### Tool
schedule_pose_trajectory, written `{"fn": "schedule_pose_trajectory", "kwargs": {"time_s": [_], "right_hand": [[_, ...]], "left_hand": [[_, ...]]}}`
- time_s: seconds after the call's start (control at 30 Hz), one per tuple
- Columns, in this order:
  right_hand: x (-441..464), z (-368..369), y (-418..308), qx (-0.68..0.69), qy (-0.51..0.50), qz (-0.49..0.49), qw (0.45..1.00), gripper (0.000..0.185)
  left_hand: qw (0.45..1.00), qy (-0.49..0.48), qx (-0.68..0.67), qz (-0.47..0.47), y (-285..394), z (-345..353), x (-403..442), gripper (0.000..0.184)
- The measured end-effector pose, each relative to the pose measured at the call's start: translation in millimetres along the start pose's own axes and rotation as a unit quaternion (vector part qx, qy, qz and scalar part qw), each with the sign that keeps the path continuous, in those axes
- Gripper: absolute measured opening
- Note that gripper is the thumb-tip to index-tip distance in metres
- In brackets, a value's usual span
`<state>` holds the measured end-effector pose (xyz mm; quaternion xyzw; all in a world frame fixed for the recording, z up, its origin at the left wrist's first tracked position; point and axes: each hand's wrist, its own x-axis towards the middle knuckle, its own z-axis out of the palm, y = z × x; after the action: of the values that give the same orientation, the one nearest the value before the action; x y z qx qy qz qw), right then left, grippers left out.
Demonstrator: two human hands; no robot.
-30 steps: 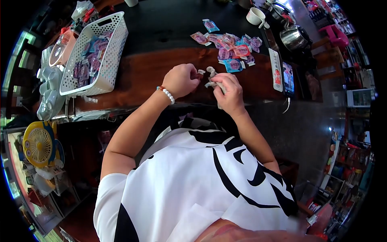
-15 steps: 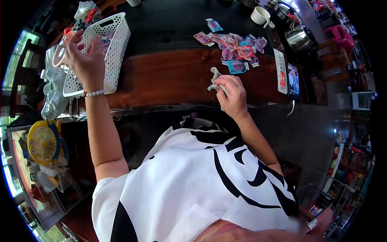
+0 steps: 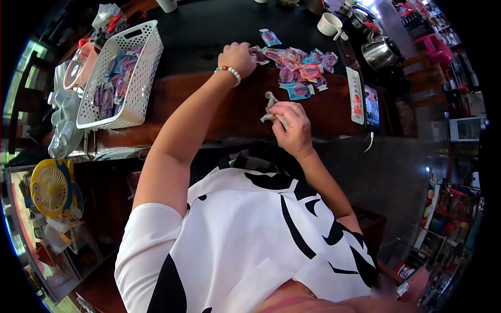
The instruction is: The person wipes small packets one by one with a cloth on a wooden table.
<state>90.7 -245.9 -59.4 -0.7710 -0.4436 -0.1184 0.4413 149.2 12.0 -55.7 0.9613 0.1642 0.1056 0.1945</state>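
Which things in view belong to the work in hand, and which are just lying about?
Likely involved:
Cloth, in the right hand
Loose packets, at the left hand
Perforated white basket, holding similar packets

Apparently just lying about:
White mug
Metal kettle
Lit phone
Yellow fan

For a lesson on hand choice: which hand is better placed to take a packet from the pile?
Probably left: the left hand is at the edge of the pile, while the right hand holds a crumpled cloth.
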Motion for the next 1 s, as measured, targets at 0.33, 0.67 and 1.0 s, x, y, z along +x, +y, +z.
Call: {"fn": "schedule_pose_trajectory", "kwargs": {"time_s": [0.33, 0.67, 1.0], "right_hand": [[2.5, 1.2, -1.0, 0.001, 0.004, -0.006, 1.000, 0.024], [0.9, 0.6, 0.6, 0.016, 0.009, -0.002, 1.000, 0.025], [4.9, 0.0, 1.5, 0.096, 0.017, 0.075, 0.992, 0.022]], "left_hand": [[0.979, -0.076, -0.021, -0.186, -22.1, 30.2, 56.6, 0.039], [0.944, 0.100, -0.302, -0.090, -31.1, -14.4, -12.7, 0.018], [0.973, 0.027, -0.230, -0.003, -29.5, -60.7, -184.3, 0.021]]}}
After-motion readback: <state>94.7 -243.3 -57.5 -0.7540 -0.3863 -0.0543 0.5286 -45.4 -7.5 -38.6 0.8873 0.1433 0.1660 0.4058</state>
